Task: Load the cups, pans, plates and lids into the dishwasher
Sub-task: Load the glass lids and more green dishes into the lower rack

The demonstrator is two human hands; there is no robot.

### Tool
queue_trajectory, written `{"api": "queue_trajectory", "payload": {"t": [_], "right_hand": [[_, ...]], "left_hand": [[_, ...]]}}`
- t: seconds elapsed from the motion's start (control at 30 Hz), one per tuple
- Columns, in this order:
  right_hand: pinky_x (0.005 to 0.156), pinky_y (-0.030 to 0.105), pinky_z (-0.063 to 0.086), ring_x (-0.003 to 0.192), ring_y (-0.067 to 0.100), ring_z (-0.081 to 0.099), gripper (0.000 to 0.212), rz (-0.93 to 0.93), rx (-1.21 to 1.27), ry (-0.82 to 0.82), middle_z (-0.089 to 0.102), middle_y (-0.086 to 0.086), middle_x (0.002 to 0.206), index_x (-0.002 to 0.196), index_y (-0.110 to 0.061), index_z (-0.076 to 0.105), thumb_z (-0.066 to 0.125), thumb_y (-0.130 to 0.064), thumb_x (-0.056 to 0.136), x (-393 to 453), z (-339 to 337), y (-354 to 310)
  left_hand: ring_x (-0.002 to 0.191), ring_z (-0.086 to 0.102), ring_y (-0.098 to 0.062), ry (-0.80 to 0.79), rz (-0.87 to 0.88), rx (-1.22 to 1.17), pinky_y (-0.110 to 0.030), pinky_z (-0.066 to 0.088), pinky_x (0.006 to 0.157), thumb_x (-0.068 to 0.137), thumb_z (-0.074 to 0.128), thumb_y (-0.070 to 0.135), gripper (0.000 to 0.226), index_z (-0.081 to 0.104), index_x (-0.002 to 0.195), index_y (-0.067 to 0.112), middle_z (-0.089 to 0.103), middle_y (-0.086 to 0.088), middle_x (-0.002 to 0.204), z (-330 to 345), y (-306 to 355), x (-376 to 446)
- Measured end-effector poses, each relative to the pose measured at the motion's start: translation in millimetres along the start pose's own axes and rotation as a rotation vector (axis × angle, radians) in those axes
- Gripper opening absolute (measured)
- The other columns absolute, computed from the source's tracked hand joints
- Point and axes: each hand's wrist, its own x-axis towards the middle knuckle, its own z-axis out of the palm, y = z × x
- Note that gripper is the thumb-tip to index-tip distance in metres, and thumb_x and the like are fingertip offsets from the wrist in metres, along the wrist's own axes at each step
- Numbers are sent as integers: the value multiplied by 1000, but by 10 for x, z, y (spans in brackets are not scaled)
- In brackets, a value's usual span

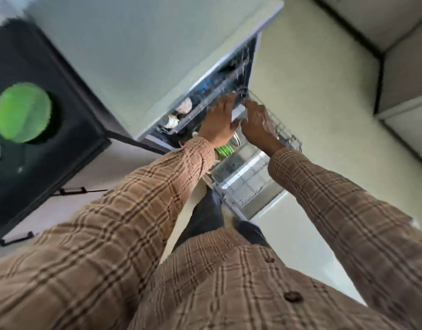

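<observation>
The dishwasher (243, 75) stands open under the pale counter, its door (257, 196) folded down. Both my hands reach in at the upper rack (205, 101). My left hand (219, 122) and my right hand (256, 120) hold a white object (238, 113) between them, too blurred to name. Cups (173, 121) sit further left in the upper rack. The wire lower rack (286, 134) is pulled out, with green plates (225, 150) and a white plate (237, 139) standing in it below my hands.
A green plate (21, 113) lies in the black sink (45, 129) at the left. The pale counter (143, 48) runs above the dishwasher. Cabinet fronts with black handles (71, 191) are at the lower left. My legs (207, 217) stand beside the open door.
</observation>
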Motion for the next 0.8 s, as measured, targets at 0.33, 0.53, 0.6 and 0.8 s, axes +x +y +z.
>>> {"api": "queue_trajectory", "payload": {"t": [0.33, 0.53, 0.6, 0.8], "right_hand": [[103, 52, 46, 132, 35, 38, 63, -846, -179, 203, 42, 12, 148, 148, -10, 37, 62, -12, 90, -589, -913, -2445], [106, 59, 40, 145, 44, 23, 84, -1251, -326, 148, 17, 18, 165, 156, -6, 25, 69, -29, 89, -1474, -564, -4016], [107, 61, 39, 145, 44, 23, 89, -1369, -359, 116, 14, 16, 166, 157, -7, 22, 71, -30, 87, -1865, -318, -4423], [113, 59, 34, 146, 42, 19, 90, -1573, -385, -44, 12, 15, 166, 157, -8, 18, 71, -29, 87, -3032, 497, -5203]], "left_hand": [[152, 25, -35, 566, -381, 196, -57, 31, 120, 100, 54, 32, 76, 16, 161, 8, 27, -15, 164, -2337, -309, -1724], [157, 15, -34, 762, -787, 241, -56, 25, 123, 101, 51, 34, 80, 8, 163, 10, 17, -15, 169, -2971, -755, -3587], [155, 18, -35, 821, -898, 274, -56, 27, 122, 99, 53, 35, 81, 9, 162, 10, 21, -16, 167, -3038, -848, -4179], [155, 19, -30, 902, -1188, 265, -54, 26, 124, 100, 51, 41, 80, 8, 162, 13, 22, -11, 166, -2959, -956, -5596]]}}
